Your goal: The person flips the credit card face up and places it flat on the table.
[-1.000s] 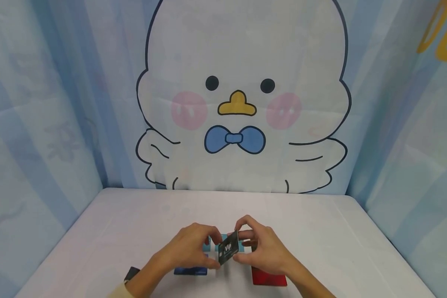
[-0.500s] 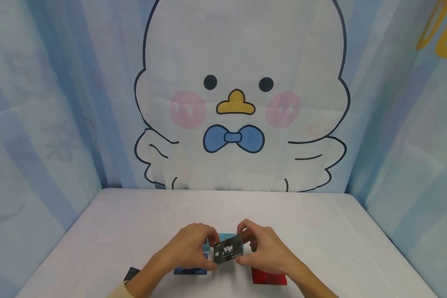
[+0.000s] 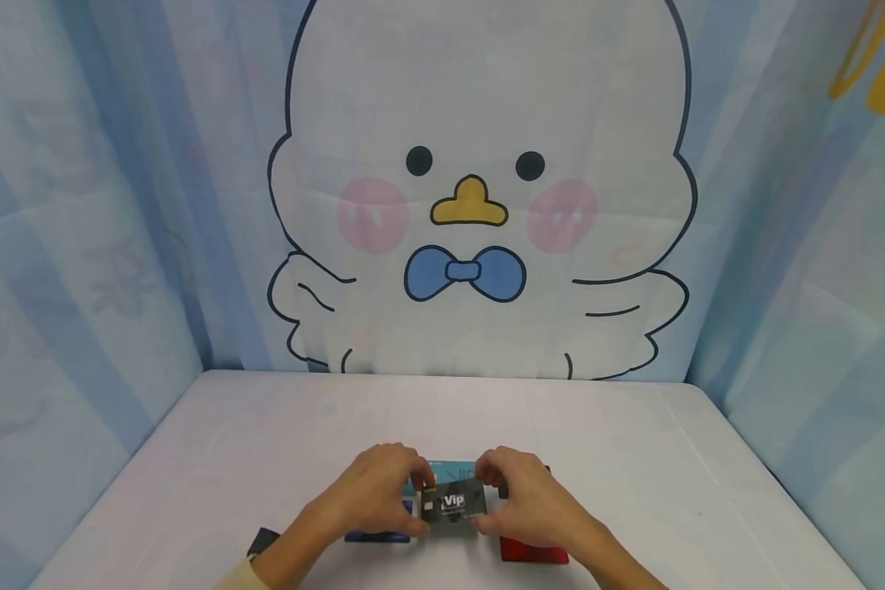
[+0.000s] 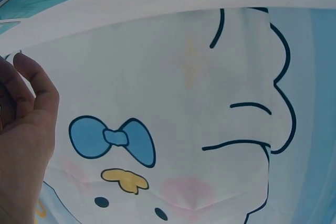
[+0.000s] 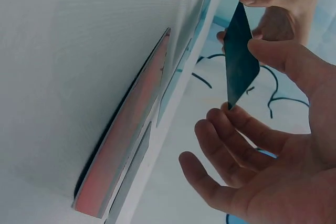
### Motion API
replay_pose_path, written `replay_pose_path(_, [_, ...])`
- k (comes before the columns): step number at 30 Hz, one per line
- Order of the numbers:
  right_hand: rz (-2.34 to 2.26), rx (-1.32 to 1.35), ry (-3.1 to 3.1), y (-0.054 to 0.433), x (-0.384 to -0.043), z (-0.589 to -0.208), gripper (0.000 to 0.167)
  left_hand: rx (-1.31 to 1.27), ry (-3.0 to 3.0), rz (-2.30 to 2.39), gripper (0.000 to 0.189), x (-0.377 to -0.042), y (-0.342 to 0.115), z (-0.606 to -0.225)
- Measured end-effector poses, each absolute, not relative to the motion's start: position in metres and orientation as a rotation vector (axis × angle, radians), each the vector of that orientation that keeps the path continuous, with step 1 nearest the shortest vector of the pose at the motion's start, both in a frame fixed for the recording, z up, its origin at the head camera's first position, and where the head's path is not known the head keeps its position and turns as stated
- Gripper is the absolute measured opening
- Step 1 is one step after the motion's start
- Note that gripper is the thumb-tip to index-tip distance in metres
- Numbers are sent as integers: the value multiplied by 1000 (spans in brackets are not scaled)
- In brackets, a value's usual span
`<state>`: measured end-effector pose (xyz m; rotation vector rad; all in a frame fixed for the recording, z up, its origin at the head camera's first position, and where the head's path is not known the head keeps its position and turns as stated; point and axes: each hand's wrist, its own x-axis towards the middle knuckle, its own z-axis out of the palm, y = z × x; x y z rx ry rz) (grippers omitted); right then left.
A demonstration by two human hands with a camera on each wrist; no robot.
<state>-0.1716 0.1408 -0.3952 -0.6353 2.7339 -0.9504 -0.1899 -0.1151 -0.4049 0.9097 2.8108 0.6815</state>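
A black card point(image 3: 453, 501) printed "Vip" is held up over the table between both hands, its face toward the head camera. My left hand point(image 3: 376, 492) pinches its left end, thumb below and fingers above. At the other end my right hand point(image 3: 527, 498) pinches it the same way. The right wrist view shows the dark back of the card point(image 5: 241, 61), with the right thumb point(image 5: 273, 51) on one edge and a fingertip at the opposite corner. Behind it lies a teal card point(image 3: 451, 470), partly covered in the head view.
A dark blue card point(image 3: 378, 537) lies by the left hand, and a red card point(image 3: 533, 551) under the right hand. A black flat item point(image 3: 262, 541) shows beside the left forearm. Printed cloth point(image 3: 472, 328) hangs behind the white table point(image 3: 265, 426).
The black card has turned from a steep slant to nearly level, showing more of its printed face. My right hand has come down slightly; the left has barely moved.
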Motion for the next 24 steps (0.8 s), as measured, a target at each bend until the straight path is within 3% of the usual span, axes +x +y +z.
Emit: replay_pose_path(24, [-688,-749,2710,140,-176,-404,43,906,2795,522,43,-187,-107,-410])
